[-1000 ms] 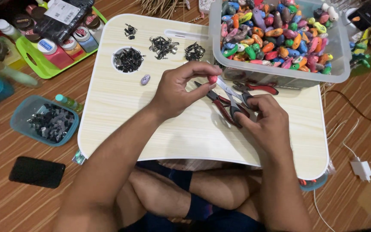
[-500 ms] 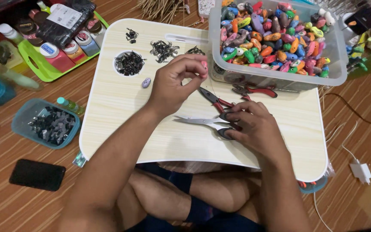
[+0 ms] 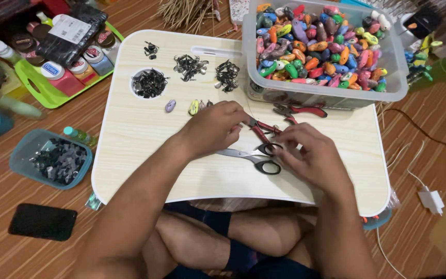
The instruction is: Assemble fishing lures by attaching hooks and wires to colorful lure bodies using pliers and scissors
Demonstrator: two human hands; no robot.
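Head view, looking straight down: nearest of all, the person's crossed legs (image 3: 223,232) are showing under the edge of the pale wooden lap table (image 3: 145,170); a black phone (image 3: 42,221) is lying on the floor to the left; both forearms are reaching forward over the tabletop. Since half a second ago the left hand (image 3: 215,129) has been dropping from beside the bin toward the middle of the table; it is now lying knuckles-up, fingers curled, meeting the nose of the red-handled pliers (image 3: 263,133); whether it is pinching anything I cannot tell. The right hand (image 3: 308,155) is closing around the pliers' handles, holding them just above the table; the tool is slim, dark-jawed, with red grips, pointing left toward the other hand. The scissors (image 3: 251,158), steel blades and black loops, are lying flat between the two hands, just below the pliers. Further out, a second pair of red pliers (image 3: 300,110) is resting against the clear plastic bin (image 3: 326,95), which is brimming with small many-coloured painted pieces; little heaps of dark metal bits (image 3: 189,66) are sitting along the far left of the table; beyond that, a green tray (image 3: 42,93) of paint jars is standing on the floor.
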